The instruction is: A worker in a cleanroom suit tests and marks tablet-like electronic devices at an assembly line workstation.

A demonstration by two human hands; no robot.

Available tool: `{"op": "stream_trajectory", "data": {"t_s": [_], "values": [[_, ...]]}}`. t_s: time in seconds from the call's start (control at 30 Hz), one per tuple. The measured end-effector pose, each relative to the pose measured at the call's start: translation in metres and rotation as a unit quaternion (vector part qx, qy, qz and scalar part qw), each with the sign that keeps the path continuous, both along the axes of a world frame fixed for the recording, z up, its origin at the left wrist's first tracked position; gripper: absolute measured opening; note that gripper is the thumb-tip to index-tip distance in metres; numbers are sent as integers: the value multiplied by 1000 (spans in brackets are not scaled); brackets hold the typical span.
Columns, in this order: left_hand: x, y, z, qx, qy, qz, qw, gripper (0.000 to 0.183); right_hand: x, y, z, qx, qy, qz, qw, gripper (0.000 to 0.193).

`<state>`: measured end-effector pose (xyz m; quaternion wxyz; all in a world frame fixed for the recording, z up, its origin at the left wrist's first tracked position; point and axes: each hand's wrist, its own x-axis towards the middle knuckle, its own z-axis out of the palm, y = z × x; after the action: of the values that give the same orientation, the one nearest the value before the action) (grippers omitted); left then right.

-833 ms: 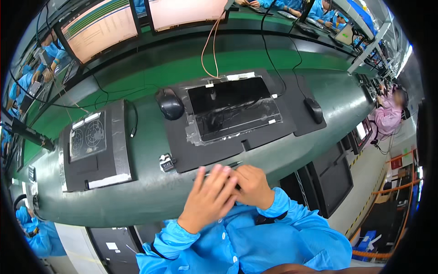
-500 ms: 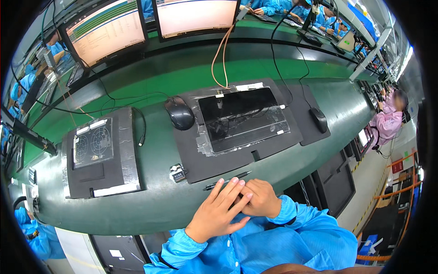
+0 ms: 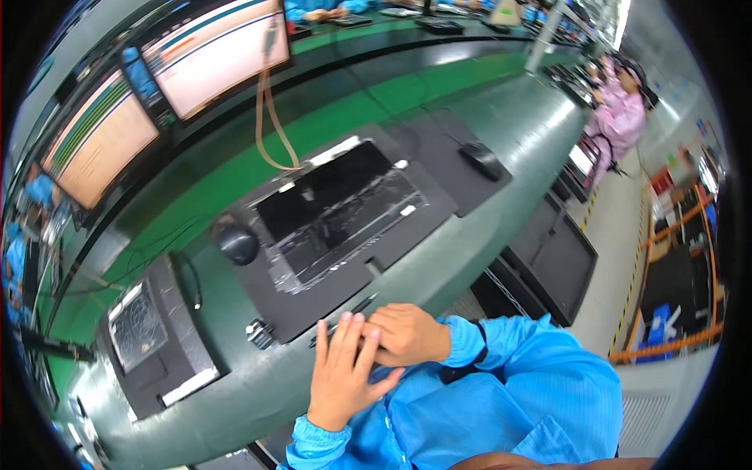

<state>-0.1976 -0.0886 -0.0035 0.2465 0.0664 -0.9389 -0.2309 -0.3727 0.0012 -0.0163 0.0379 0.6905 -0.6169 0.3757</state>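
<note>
My left hand (image 3: 342, 376) is open, its fingers stretched out and lying against my right hand's fingers at the table's near edge. Curled and closed, my right hand (image 3: 409, 333) has its fingertips partly hidden by the left; whether anything is inside cannot be seen. A black pen (image 3: 364, 303) lies on the table just beyond both hands, its middle partly covered by fingers. Left of the pen sits a small black-and-white device (image 3: 259, 334). Past the hands, a dark flat screen panel (image 3: 323, 190) under clear film rests on a black mat (image 3: 286, 316).
A black mouse (image 3: 237, 244) is left of the panel, another mouse (image 3: 480, 160) right of it. A second black pad (image 3: 182, 360) lies at left. Monitors (image 3: 215, 59) stand behind, with a looped cable (image 3: 261, 133). A person in pink (image 3: 619, 113) is at far right.
The view has turned, so the table and its contents appear tilted and shifted left. My hands stay together near the pen, the left over the right's fingers.
</note>
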Motion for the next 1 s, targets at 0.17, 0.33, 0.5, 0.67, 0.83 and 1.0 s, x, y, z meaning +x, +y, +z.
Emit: {"op": "stream_trajectory", "data": {"t_s": [0.17,0.33,0.5,0.67,0.83,1.0], "values": [[-3,5,-6,-33,10,15,999,99,-6,5,-2,-49,38,58,996,23],[-2,5,1,-37,-3,38,999,96,-3,4,2,-44,8,55,997,21],[-5,9,-1,-38,3,54,998,95,-7,8,0,-28,5,33,999,19],[2,3,-1,0,-36,19,999,89,-5,3,2,-57,4,38,998,14],[8,2,4,8,36,36,999,72,6,-6,6,-29,1,33,999,11],[6,4,5,0,51,25,998,66,3,-6,5,-30,3,16,999,9]]}}
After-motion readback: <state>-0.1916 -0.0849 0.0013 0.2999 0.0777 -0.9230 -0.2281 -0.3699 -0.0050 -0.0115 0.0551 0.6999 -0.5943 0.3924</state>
